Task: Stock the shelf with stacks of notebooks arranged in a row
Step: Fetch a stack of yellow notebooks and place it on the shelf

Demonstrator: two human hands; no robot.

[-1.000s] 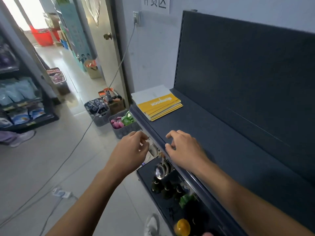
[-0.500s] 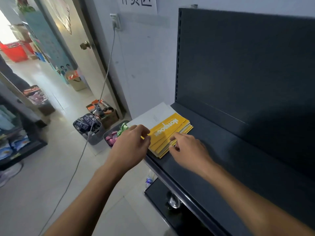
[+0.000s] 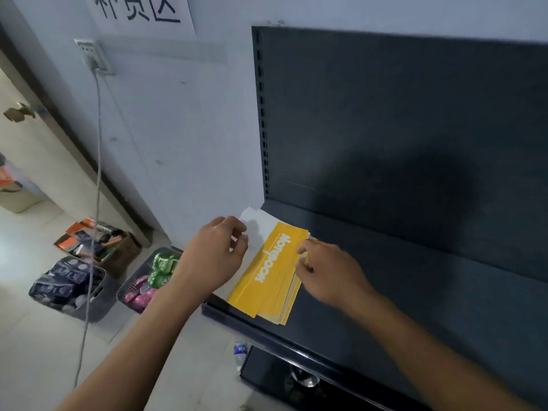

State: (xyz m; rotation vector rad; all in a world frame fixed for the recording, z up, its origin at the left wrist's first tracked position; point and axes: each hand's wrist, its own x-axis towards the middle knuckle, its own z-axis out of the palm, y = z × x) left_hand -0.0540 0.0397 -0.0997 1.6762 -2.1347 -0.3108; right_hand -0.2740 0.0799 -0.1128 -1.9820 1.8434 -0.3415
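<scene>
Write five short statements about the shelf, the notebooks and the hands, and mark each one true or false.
1. The stack of notebooks lies at the left end of the shelf. True.
2. The top cover is blue. False: it is yellow and white, with white lettering.
3. The left hand and the right hand are at opposite sides of the stack. True.
4. A second stack sits further right on the shelf. False: only one stack shows.
5. A basket on the floor holds green and pink items. True.
</scene>
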